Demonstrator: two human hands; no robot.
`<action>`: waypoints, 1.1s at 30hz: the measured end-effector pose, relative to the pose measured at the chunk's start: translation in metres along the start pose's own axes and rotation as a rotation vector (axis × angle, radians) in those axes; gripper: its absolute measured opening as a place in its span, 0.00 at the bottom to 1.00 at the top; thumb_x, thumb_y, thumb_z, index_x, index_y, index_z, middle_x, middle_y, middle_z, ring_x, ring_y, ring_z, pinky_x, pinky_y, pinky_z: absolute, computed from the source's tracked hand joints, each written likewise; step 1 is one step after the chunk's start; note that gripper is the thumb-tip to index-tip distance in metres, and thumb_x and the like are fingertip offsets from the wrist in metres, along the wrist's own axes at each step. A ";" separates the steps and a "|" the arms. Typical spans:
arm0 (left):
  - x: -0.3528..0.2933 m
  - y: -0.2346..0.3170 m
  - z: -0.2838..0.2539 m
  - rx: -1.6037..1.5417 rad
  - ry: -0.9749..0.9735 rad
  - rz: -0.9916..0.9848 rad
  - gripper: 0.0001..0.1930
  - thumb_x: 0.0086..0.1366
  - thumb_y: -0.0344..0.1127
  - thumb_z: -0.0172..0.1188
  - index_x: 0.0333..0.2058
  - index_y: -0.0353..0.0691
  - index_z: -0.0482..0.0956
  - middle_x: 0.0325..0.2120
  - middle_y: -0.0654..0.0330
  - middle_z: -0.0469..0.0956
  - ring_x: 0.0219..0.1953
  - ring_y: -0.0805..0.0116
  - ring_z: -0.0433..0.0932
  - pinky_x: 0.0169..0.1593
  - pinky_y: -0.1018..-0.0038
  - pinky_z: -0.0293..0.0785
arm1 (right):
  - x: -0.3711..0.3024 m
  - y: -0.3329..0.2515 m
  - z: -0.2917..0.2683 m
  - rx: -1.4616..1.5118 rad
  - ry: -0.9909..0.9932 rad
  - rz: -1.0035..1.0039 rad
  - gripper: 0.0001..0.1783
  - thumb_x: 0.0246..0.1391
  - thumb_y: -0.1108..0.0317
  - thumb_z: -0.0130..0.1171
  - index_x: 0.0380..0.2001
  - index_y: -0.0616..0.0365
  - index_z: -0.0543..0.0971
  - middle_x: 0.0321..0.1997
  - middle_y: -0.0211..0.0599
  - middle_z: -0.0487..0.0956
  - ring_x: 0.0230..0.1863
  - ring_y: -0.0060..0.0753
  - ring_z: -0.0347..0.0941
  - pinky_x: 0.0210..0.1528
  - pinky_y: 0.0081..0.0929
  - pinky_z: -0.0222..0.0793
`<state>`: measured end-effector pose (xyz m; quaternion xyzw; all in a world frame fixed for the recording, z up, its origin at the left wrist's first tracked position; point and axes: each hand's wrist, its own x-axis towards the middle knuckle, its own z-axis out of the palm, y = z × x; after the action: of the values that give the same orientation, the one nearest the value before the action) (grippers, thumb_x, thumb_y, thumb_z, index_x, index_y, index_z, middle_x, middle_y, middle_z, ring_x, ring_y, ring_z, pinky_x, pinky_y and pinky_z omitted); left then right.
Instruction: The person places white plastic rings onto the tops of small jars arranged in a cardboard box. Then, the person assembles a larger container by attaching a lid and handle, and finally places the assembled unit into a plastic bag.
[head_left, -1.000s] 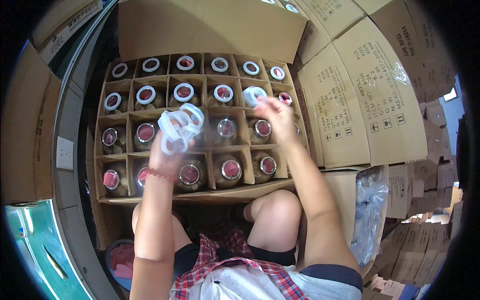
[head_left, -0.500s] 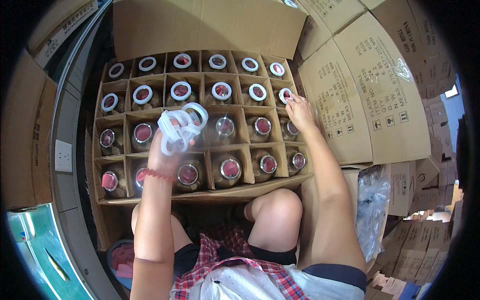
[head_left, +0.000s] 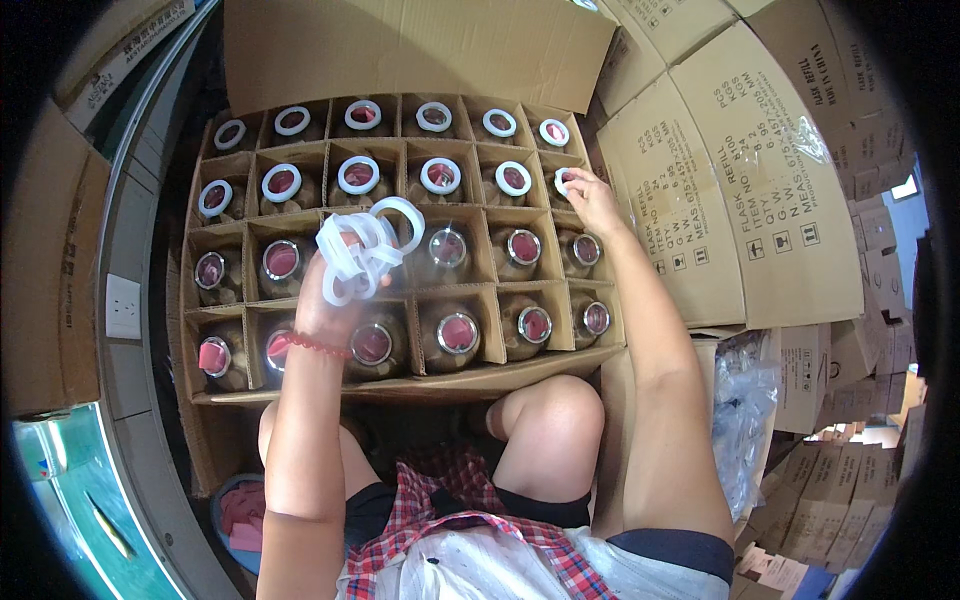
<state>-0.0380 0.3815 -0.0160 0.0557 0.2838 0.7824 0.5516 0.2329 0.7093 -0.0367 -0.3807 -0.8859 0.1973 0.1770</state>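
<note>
A bunch of loose white plastic rings (head_left: 350, 255) is held in my left hand (head_left: 328, 300), above the middle of a divided cardboard box (head_left: 420, 387). My right hand (head_left: 598, 205) reaches to the box's right side. Its fingers grip a white ring (head_left: 562, 180) on the mouth of the rightmost flask in the second row from the back. Round-mouthed glass flasks stand upright in the compartments. White rings sit on the two far rows, such as on one flask (head_left: 440, 176). In the two near rows the visible mouths are bare, as on another flask (head_left: 458, 333).
Pink material (head_left: 213, 357) pokes out of the near-left flask. Printed cartons (head_left: 780, 190) are stacked at the right. Clear plastic bags (head_left: 742, 420) lie in an open box by my right arm. A basin with pink pieces (head_left: 240, 515) stands low at the left, beside a green-topped table (head_left: 75, 500).
My right hand has shifted slightly left and up, its fingers still at the same flask mouth. My left hand stays nearly in place, its rings tilting a little.
</note>
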 end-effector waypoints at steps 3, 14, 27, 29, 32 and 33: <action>-0.001 0.000 0.000 0.029 0.001 0.010 0.16 0.62 0.37 0.56 0.45 0.32 0.72 0.37 0.51 0.77 0.35 0.58 0.79 0.27 0.70 0.79 | 0.002 -0.014 0.001 -0.151 -0.001 0.048 0.08 0.50 0.68 0.58 0.31 0.60 0.81 0.52 0.49 0.76 0.52 0.42 0.74 0.53 0.31 0.68; -0.002 0.004 -0.002 0.017 0.012 -0.007 0.14 0.63 0.37 0.55 0.44 0.35 0.72 0.37 0.54 0.77 0.34 0.61 0.79 0.28 0.70 0.78 | -0.010 -0.023 0.023 -0.379 0.167 0.144 0.12 0.54 0.59 0.55 0.37 0.50 0.83 0.55 0.34 0.75 0.49 0.46 0.73 0.53 0.40 0.65; -0.005 0.004 0.002 0.054 -0.018 0.006 0.13 0.63 0.37 0.54 0.42 0.35 0.73 0.36 0.53 0.77 0.35 0.62 0.78 0.30 0.70 0.77 | -0.037 -0.001 0.011 -0.347 0.176 -0.131 0.15 0.47 0.78 0.52 0.39 0.56 0.81 0.45 0.44 0.79 0.49 0.44 0.73 0.52 0.36 0.69; -0.004 0.003 -0.003 0.064 -0.028 0.013 0.13 0.63 0.37 0.54 0.42 0.35 0.73 0.37 0.53 0.77 0.35 0.62 0.78 0.30 0.70 0.78 | -0.036 -0.005 0.012 -0.313 0.171 -0.131 0.15 0.47 0.79 0.52 0.38 0.58 0.81 0.46 0.44 0.78 0.48 0.45 0.73 0.53 0.35 0.69; -0.006 0.003 -0.005 0.027 -0.025 -0.006 0.16 0.61 0.37 0.58 0.46 0.36 0.70 0.39 0.52 0.76 0.39 0.57 0.78 0.28 0.68 0.80 | -0.029 -0.009 0.004 -0.308 0.061 -0.068 0.16 0.47 0.79 0.52 0.40 0.60 0.80 0.52 0.44 0.74 0.50 0.45 0.73 0.56 0.34 0.67; -0.007 0.003 -0.004 0.034 -0.035 -0.013 0.16 0.62 0.37 0.58 0.46 0.36 0.70 0.40 0.52 0.76 0.39 0.57 0.79 0.28 0.68 0.80 | -0.027 -0.010 0.002 -0.316 0.024 -0.060 0.16 0.47 0.79 0.52 0.41 0.60 0.80 0.53 0.45 0.74 0.50 0.45 0.72 0.56 0.34 0.67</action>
<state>-0.0392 0.3734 -0.0166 0.0767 0.2876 0.7728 0.5605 0.2434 0.6829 -0.0377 -0.3796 -0.9147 0.0455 0.1312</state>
